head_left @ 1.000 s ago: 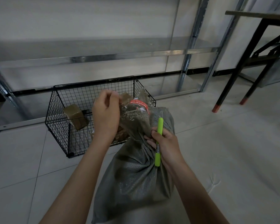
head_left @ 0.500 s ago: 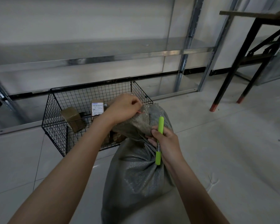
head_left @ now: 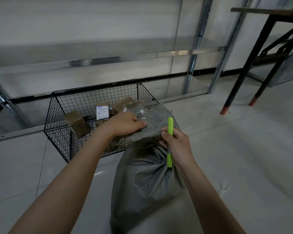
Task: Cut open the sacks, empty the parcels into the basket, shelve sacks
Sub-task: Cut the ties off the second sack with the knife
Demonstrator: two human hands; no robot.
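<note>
A grey woven sack [head_left: 147, 179] stands on the tiled floor in front of me, its frayed top bent over towards the basket. My left hand [head_left: 127, 123] grips the sack's top edge. My right hand [head_left: 176, 144] holds a bright green cutter [head_left: 169, 142] upright and also pinches the sack's neck. A black wire basket [head_left: 57, 130] sits just beyond the sack. Inside it lie brown parcels [head_left: 77, 123], one with a white label [head_left: 102, 112].
A low metal shelving unit [head_left: 108, 56] runs along the wall behind the basket, its uprights [head_left: 195, 48] to the right. A dark table with red-tipped legs [head_left: 224, 109] stands at the far right. Tiled floor stretches to the left and right of the sack.
My left hand has dropped from above the sack's tied top onto its mouth, and the top has spread open and bent over. The red tie no longer shows.
</note>
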